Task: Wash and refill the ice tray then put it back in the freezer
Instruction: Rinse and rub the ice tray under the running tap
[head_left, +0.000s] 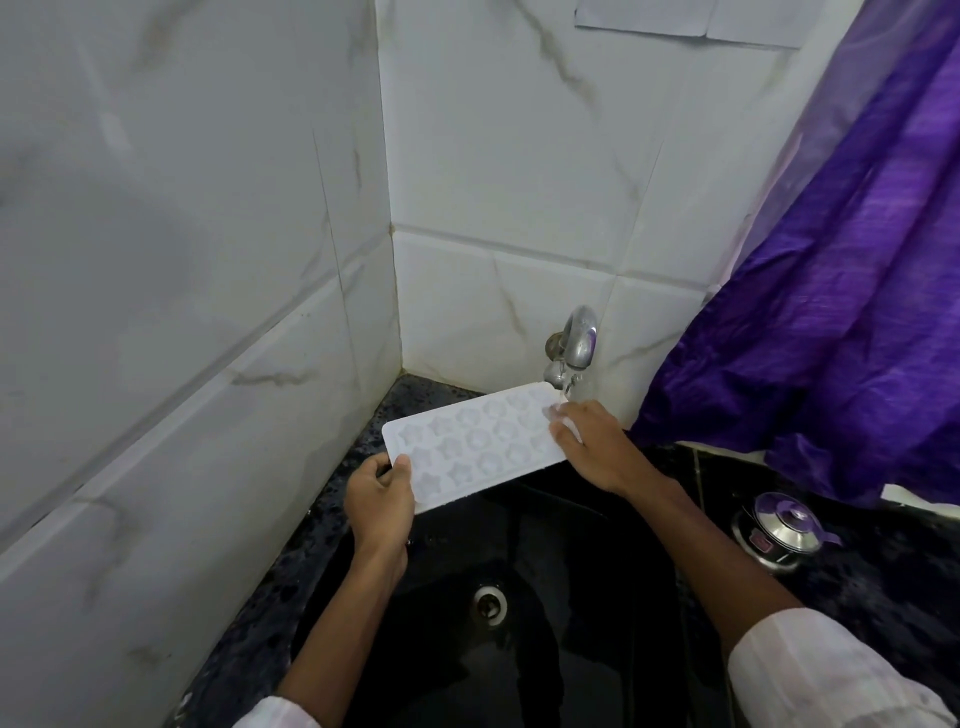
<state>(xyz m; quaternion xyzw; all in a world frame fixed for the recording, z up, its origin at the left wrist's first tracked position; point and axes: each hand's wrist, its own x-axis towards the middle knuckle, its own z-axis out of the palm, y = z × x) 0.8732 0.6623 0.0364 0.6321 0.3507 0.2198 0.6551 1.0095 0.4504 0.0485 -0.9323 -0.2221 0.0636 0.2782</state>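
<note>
Ice tray (475, 447): white, moulded star and round cells facing up, held just below centre frame over the black sink (519, 675), long axis running lower left to upper right, upper-right end tilted up under the faucet (576, 340). Left hand (379, 501) grips the lower-left short end: thumb (402, 467) on top at the edge, the other fingers curled underneath, out of sight. Right hand (597, 449) is at the opposite end, back of hand up, fingers (563, 421) laid over the top face of the last cells right below the spout. Fingertips there are blurred, and I cannot tell whether they clamp the edge or only rest on it. Tray touches nothing but the two hands. Sink drain (490, 603) sits below the tray, toward the bottom centre. Dark speckled counter (270, 597) rims the sink. White marbled tile wall (182, 260) fills the left and top; faucet comes out of it near the corner. Purple curtain (831, 312) hangs at the right. Steel pot with glass lid (784, 527) sits on the counter, right of the sink, well apart from the tray. White sleeves (831, 680) at the bottom edge.
</note>
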